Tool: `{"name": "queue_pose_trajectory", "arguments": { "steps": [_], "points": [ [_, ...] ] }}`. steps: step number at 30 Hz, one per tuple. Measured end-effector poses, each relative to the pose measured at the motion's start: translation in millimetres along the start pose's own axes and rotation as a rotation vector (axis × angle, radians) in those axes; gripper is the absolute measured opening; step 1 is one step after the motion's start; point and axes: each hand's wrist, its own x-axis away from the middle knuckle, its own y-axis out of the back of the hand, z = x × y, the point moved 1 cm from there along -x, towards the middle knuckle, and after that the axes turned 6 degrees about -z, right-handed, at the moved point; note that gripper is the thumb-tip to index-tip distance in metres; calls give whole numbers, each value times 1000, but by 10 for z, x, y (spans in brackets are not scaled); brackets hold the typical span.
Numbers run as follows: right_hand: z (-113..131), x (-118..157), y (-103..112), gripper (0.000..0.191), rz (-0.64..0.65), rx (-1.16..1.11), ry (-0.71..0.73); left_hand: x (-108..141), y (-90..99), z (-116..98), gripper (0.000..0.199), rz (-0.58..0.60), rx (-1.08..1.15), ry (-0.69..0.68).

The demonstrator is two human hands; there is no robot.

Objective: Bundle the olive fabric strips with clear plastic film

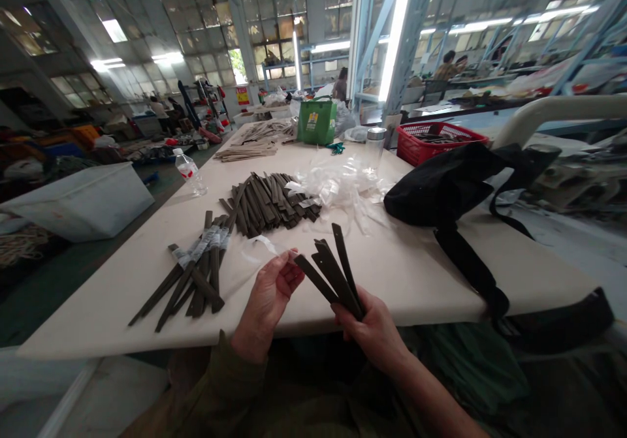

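My right hand (369, 327) is closed around the lower ends of several flat dark brown strips (337, 275), which fan out upward. Thumb and fingers pinched together, my left hand (269, 294) is beside the tip of the leftmost strip. From its fingertips a thin whitish plastic strip (264, 243) trails to the left. On the table, left of my hands, lie bundles of similar dark strips (196, 281) with clear plastic bands around them. A larger heap of loose dark strips (269, 203) lies beyond my left hand.
Clear plastic strips (337, 187) are piled mid-table. A water bottle (191, 173) stands at the left edge. A black bag (441, 187) and a red basket (435, 141) are on the right. Farther back stand a glass jar (375, 147) and a green bag (316, 123).
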Motion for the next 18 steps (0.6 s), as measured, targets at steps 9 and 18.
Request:
{"name": "queue_pose_trajectory", "arguments": {
  "steps": [9,18],
  "points": [
    [3,-24,-14,14,-4,21,3,-3,0,20,16,-8,24,5],
    [-59,-24,-16,10,109,63,2,-16,80,66,18,-6,-57,-12]
  ]
}}
